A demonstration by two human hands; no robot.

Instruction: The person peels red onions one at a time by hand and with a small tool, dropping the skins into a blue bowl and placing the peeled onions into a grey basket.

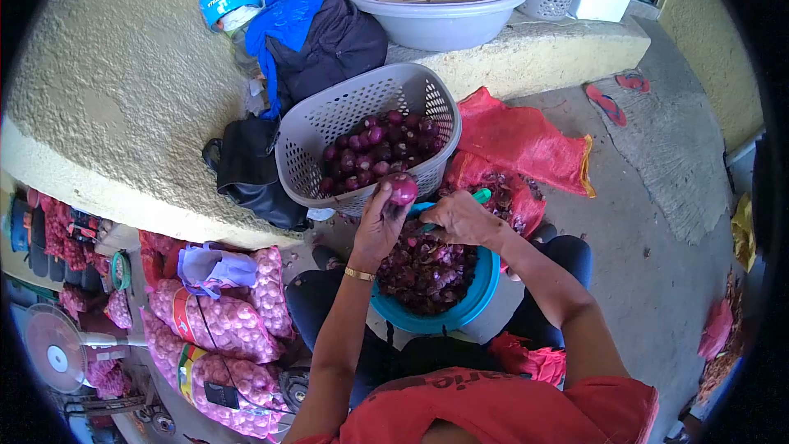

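A peeled red onion (402, 189) sits in the fingers of my left hand (378, 228), above the near rim of the grey basket. My right hand (467, 219) is closed around a green-handled knife (482, 196); the handle's end sticks out past the fist and the blade is mostly hidden. Both hands are over the blue basin (485, 302), which stands between my legs and holds dark onion skins (431, 275). Just beyond, the grey laundry basket (316, 119) contains many peeled red onions (382, 141).
Red mesh sacks (526, 144) lie right of the basket, one with onion skins around it. A black bag (255, 168) leans at the left. Full onion sacks (222, 325) and a fan (56, 355) stand lower left. A large grey tub (444, 25) rests on the ledge.
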